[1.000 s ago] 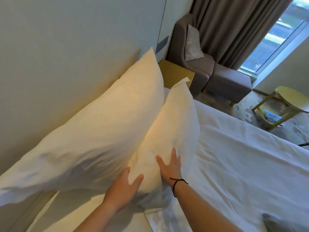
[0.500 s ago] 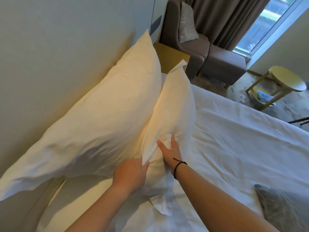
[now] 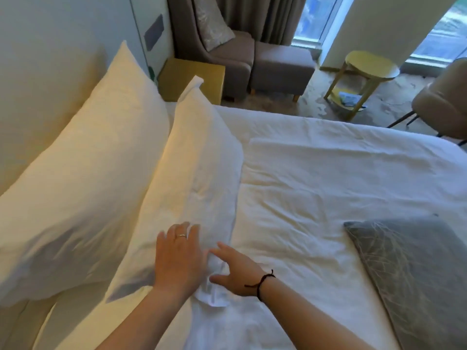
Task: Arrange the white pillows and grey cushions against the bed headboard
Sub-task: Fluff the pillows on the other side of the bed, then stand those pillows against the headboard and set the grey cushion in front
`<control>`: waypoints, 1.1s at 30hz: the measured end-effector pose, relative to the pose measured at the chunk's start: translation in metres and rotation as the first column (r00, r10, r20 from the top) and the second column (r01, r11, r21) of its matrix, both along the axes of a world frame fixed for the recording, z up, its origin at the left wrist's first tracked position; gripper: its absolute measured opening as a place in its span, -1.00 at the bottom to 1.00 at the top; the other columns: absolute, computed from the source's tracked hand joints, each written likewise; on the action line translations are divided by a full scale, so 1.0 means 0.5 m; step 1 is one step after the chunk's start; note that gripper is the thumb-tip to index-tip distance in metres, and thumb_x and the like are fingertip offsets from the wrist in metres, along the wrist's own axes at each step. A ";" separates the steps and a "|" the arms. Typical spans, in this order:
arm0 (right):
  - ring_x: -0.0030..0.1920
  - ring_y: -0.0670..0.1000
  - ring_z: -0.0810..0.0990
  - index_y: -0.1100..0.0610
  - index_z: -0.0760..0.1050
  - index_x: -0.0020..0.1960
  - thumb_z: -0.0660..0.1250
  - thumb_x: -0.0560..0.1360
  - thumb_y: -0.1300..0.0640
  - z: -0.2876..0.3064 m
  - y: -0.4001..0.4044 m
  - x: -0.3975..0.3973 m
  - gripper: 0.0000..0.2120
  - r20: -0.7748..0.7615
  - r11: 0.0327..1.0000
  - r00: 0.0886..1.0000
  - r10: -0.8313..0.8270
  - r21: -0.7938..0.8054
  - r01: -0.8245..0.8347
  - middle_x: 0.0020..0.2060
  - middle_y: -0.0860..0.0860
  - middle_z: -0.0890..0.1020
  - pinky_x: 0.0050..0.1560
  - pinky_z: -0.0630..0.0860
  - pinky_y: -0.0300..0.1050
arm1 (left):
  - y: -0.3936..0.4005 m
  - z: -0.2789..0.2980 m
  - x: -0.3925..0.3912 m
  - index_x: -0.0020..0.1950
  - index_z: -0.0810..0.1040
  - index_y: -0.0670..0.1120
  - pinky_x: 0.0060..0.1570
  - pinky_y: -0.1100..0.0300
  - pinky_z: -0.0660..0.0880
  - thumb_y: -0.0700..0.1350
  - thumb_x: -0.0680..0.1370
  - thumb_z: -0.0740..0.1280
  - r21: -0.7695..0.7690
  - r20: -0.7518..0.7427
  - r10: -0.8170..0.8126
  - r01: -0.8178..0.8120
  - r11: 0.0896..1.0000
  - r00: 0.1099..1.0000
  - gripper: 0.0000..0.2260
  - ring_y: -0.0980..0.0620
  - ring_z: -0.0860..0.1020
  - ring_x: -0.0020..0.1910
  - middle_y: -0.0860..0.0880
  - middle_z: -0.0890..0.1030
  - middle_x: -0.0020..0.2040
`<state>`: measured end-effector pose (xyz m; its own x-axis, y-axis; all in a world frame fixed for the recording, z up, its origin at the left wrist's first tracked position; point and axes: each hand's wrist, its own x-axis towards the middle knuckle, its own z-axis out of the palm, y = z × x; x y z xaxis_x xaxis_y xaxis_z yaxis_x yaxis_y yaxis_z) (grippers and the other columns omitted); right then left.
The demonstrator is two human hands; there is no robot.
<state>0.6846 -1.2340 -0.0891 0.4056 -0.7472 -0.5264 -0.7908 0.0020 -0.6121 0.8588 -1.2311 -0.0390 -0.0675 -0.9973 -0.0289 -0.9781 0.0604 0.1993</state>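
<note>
A large white pillow (image 3: pixel 83 185) leans upright against the pale headboard (image 3: pixel 50 59) on the left. A second white pillow (image 3: pixel 199 162) stands tilted in front of it, resting on the first. My left hand (image 3: pixel 179 253), with a ring on it, lies flat on the lower end of this front pillow, fingers apart. My right hand (image 3: pixel 235 269), with a black cord at the wrist, is spread over the crumpled pillowcase flap (image 3: pixel 213 296) at the pillow's near corner. A grey patterned cushion (image 3: pixel 414 271) lies flat on the white bed sheet (image 3: pixel 316 185) at the right, away from both hands.
Beyond the bed's far side stand a yellow bedside table (image 3: pixel 194 77), a grey armchair (image 3: pixel 217 54) holding a pale cushion, a grey footstool (image 3: pixel 280 69) and a round yellow side table (image 3: pixel 371 69). A beige chair (image 3: pixel 442 102) stands at the right, by the window and curtains.
Both hands have slid down from the pillow's middle to its near lower corner. The view has swung right, so the grey cushion on the bed now shows more fully.
</note>
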 end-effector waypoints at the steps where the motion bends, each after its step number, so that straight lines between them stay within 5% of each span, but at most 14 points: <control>1: 0.50 -0.09 0.16 -0.26 0.09 0.50 0.32 0.45 -0.28 -0.013 0.034 -0.048 -0.29 0.038 0.995 0.995 -0.087 0.044 0.085 0.55 -0.19 0.10 0.46 0.18 -0.09 | 0.006 -0.008 -0.050 0.34 0.47 -0.05 0.22 -0.08 0.39 0.14 0.47 0.36 0.077 -0.023 -0.048 0.050 0.996 0.999 -0.50 -0.16 0.50 0.23 -0.10 0.57 0.24; 3: 0.47 -0.08 0.25 -0.18 0.22 0.50 0.33 0.48 -0.22 -0.045 0.095 -0.171 -0.37 0.048 0.922 0.923 -0.381 0.102 0.375 0.51 -0.15 0.23 0.44 0.24 -0.13 | 0.019 -0.041 -0.150 0.43 0.34 0.02 0.19 0.02 0.42 0.21 0.53 0.22 0.257 -0.066 -0.095 0.109 0.960 0.993 -0.48 -0.08 0.50 0.25 -0.04 0.56 0.26; 6: 0.42 0.01 0.35 0.00 0.29 0.49 0.29 0.55 -0.13 -0.094 0.183 -0.403 -0.45 -0.088 0.657 0.670 -0.738 0.135 0.742 0.46 -0.03 0.36 0.41 0.32 -0.04 | 0.032 -0.088 -0.289 0.53 0.14 0.01 0.13 -0.01 0.46 0.21 0.56 0.17 0.451 -0.120 -0.117 0.159 0.878 0.986 -0.41 -0.09 0.53 0.23 -0.03 0.56 0.25; 10: 0.47 0.08 0.27 0.08 0.19 0.53 0.33 0.53 -0.07 -0.147 0.308 -0.716 -0.34 -0.294 0.478 0.474 -0.830 0.063 0.876 0.50 0.05 0.30 0.40 0.25 -0.04 | 0.039 -0.131 -0.466 0.52 0.13 0.06 0.03 -0.01 0.51 0.18 0.55 0.18 0.567 -0.182 -0.141 0.221 0.794 0.973 -0.42 -0.07 0.56 0.11 0.02 0.60 0.11; 14: 0.50 0.09 0.21 0.04 0.08 0.55 0.39 0.45 -0.13 -0.182 0.398 -0.945 -0.19 -0.410 0.407 0.334 -0.848 -0.103 0.907 0.54 0.07 0.17 0.41 0.29 0.05 | 0.062 -0.163 -0.615 0.50 0.18 0.11 -0.03 0.06 0.49 0.18 0.55 0.22 0.590 -0.273 -0.155 0.293 0.753 0.949 -0.46 0.07 0.53 0.03 0.15 0.58 -0.02; 20: 0.55 0.12 0.01 0.02 -0.22 0.57 0.42 0.30 -0.37 -0.265 0.453 -1.039 0.16 -0.525 0.549 0.436 -0.731 -0.072 0.833 0.58 0.03 -0.13 0.47 0.20 0.10 | 0.124 -0.194 -0.722 0.47 0.21 0.16 0.04 0.16 0.45 0.15 0.55 0.28 0.620 -0.317 -0.105 0.290 0.729 0.943 -0.48 0.13 0.50 0.08 0.14 0.47 0.19; 25: 0.55 0.17 -0.05 0.09 -0.29 0.56 0.54 0.19 -0.31 -0.319 0.445 -1.015 0.32 -0.519 0.524 0.384 -0.764 -0.152 0.838 0.57 0.08 -0.16 0.50 0.14 0.05 | 0.137 -0.207 -0.729 0.46 0.25 0.14 0.09 0.13 0.47 0.12 0.55 0.31 0.657 -0.261 -0.106 0.257 0.709 0.960 -0.49 0.12 0.52 0.07 0.14 0.49 0.16; 30: 0.53 0.19 0.06 0.10 -0.19 0.57 0.53 0.36 0.04 -0.344 0.452 -1.011 0.08 -0.467 0.506 0.362 -0.807 -0.228 0.832 0.57 0.10 -0.03 0.44 0.29 0.07 | 0.129 -0.210 -0.733 0.46 0.30 0.07 -0.01 0.18 0.44 0.08 0.56 0.33 0.660 -0.231 -0.087 0.221 0.718 0.969 -0.51 0.13 0.54 0.00 0.09 0.51 0.14; 33: 0.37 0.19 0.38 0.11 0.11 0.53 0.40 0.44 0.16 -0.327 0.438 -1.038 -0.24 -0.432 0.475 0.347 -0.832 -0.233 0.849 0.48 0.11 0.24 0.23 0.47 0.03 | 0.134 -0.204 -0.743 0.43 0.35 0.08 -0.03 0.20 0.42 0.07 0.56 0.34 0.644 -0.249 -0.075 0.223 0.732 0.966 -0.54 0.20 0.53 -0.04 0.09 0.49 0.18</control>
<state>0.1656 -1.0148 -0.2528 -0.7035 -0.5417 -0.4601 -0.5170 0.8342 -0.1918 0.4872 -1.1641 -0.1411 -0.2916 -0.7049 -0.6466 -0.9041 -0.0176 0.4269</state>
